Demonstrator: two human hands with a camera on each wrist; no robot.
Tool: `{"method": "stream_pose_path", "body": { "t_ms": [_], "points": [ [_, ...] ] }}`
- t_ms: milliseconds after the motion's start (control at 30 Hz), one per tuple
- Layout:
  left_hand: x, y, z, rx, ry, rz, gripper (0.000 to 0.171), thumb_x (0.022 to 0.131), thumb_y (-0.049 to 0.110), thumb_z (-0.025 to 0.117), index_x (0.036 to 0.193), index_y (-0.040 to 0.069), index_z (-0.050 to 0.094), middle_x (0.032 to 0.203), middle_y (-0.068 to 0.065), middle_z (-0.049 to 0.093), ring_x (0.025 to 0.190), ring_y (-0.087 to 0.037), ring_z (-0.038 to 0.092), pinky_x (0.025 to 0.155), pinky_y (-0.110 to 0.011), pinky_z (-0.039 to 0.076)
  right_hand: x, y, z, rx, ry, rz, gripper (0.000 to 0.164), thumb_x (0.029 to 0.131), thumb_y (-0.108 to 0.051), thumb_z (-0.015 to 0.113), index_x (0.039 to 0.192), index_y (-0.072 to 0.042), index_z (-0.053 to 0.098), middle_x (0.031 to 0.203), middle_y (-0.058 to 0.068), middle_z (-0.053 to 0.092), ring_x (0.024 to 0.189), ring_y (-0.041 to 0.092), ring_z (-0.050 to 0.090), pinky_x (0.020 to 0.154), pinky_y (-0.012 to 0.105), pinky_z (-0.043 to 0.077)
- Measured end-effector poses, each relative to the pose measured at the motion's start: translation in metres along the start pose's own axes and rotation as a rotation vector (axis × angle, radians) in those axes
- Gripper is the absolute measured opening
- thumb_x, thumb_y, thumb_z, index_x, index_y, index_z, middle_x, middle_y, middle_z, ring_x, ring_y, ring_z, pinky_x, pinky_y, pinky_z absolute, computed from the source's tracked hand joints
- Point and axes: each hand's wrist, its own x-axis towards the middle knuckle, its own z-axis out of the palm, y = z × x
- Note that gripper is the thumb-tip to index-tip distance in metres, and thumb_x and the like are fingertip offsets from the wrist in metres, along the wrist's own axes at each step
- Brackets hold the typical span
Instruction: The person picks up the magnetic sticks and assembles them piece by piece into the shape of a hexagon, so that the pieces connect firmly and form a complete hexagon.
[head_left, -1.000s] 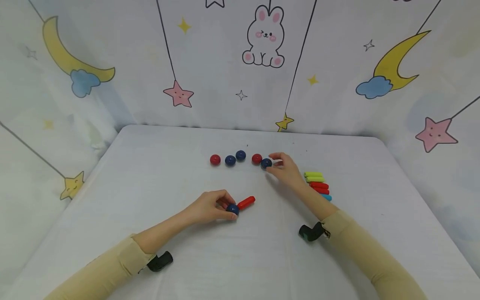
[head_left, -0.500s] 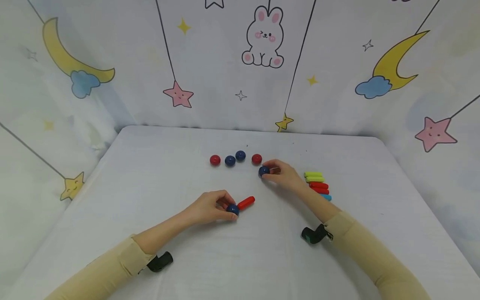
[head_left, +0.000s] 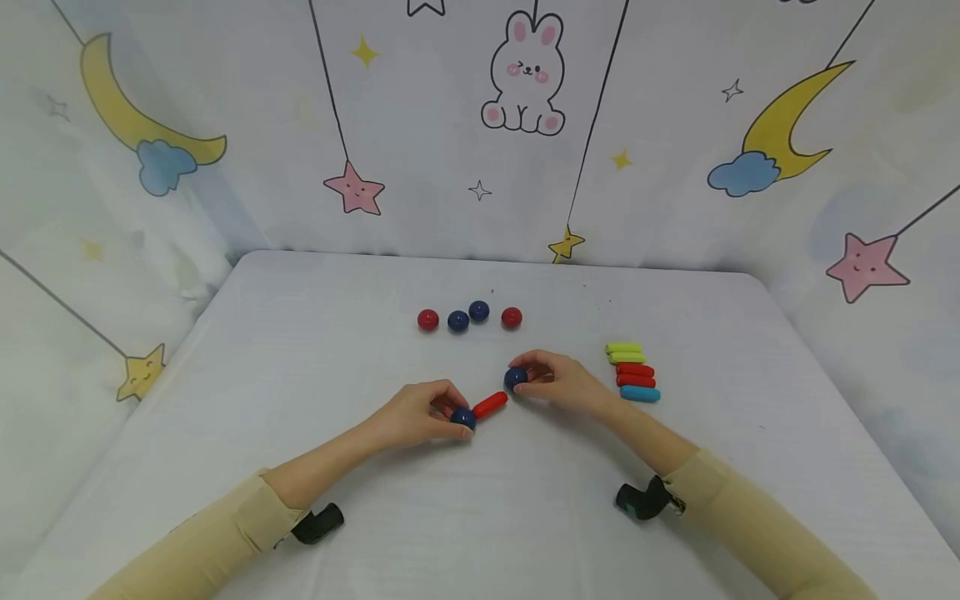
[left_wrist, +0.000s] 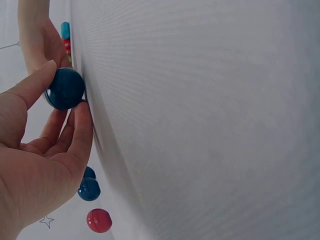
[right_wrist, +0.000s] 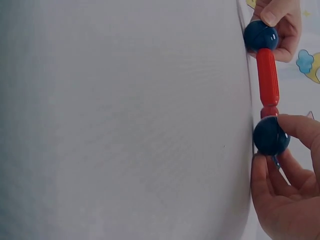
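Observation:
My left hand pinches a dark blue ball between thumb and fingers, low over the white tabletop. A short red rod meets that ball at one end and points up to the right. Just beyond the rod's far end, my right hand grips a second blue ball. A small gap shows between this ball and the rod in the head view. In the right wrist view, the red rod lies in line between the two balls, and the thumb and fingertips curl round the nearer blue ball.
Farther back on the table lie a red ball, two blue balls and another red ball. To the right, yellow-green rods, red rods and a blue rod lie stacked side by side, close to the right forearm.
My right hand has drawn a blue ball from beside the back red ball toward me and slightly left, near the red rod. The left hand has stayed in place with its ball.

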Motion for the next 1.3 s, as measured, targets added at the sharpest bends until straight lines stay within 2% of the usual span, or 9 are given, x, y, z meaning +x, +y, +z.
{"method": "stream_pose_path", "body": {
  "t_ms": [200,400,533,700,1000,1133,1300],
  "points": [
    [0.001,-0.001,0.000,0.000,0.002,0.002,0.031,0.081,0.025,0.081,0.104,0.014,0.065,0.090,0.003,0.062,0.084,-0.015,0.058,0.076,-0.028,0.051,-0.007,-0.002,0.003,-0.005,-0.033,-0.039,0.036,0.090,-0.019,0.072,0.124,-0.014,0.061,0.103,0.003,0.060,0.098,0.021,0.055,0.088,0.032,0.049],
    [0.003,0.000,0.001,0.010,-0.001,0.001,0.031,0.080,0.025,0.082,0.104,0.014,0.065,0.090,0.003,0.062,0.084,-0.015,0.058,0.076,-0.027,0.051,-0.007,0.003,0.005,0.003,-0.035,-0.047,0.037,0.090,-0.019,0.071,0.125,-0.014,0.061,0.103,0.002,0.059,0.098,0.021,0.055,0.087,0.032,0.049],
    [0.007,0.003,0.002,0.043,0.002,-0.002,0.035,0.080,0.032,0.081,0.105,0.014,0.066,0.089,0.004,0.062,0.083,-0.014,0.058,0.075,-0.028,0.051,-0.009,0.002,0.004,0.009,-0.041,-0.053,0.037,0.090,-0.017,0.072,0.125,-0.012,0.061,0.104,0.002,0.060,0.098,0.021,0.055,0.087,0.031,0.049],
    [0.022,0.009,0.003,0.086,0.003,0.000,0.041,0.083,0.039,0.076,0.112,0.012,0.065,0.087,0.006,0.063,0.080,-0.012,0.058,0.073,-0.030,0.049,-0.012,0.000,0.003,0.014,-0.054,-0.060,0.040,0.089,-0.015,0.072,0.126,-0.010,0.060,0.106,0.004,0.060,0.099,0.022,0.056,0.088,0.031,0.051],
    [0.054,0.017,0.014,0.117,-0.017,0.041,0.039,0.087,0.036,0.073,0.116,0.010,0.064,0.089,0.005,0.065,0.080,-0.010,0.059,0.076,-0.027,0.049,-0.012,0.002,0.003,0.032,-0.049,-0.048,0.045,0.088,-0.013,0.074,0.129,-0.007,0.057,0.111,0.005,0.062,0.101,0.021,0.058,0.090,0.032,0.051],
    [0.061,0.019,0.018,0.111,-0.014,0.054,0.039,0.088,0.036,0.072,0.114,0.009,0.065,0.087,0.004,0.064,0.078,-0.011,0.058,0.074,-0.027,0.048,-0.014,0.002,0.003,0.055,-0.045,-0.051,0.045,0.088,-0.012,0.074,0.129,-0.005,0.057,0.112,0.007,0.064,0.101,0.022,0.060,0.090,0.034,0.051],
    [0.065,0.019,0.022,0.115,-0.011,0.064,0.036,0.088,0.035,0.073,0.113,0.011,0.066,0.085,0.004,0.063,0.077,-0.011,0.057,0.072,-0.026,0.046,-0.015,0.001,0.000,0.056,-0.057,-0.040,0.043,0.088,-0.015,0.073,0.128,-0.008,0.058,0.113,0.004,0.064,0.102,0.020,0.059,0.090,0.031,0.051]
  ]
}}
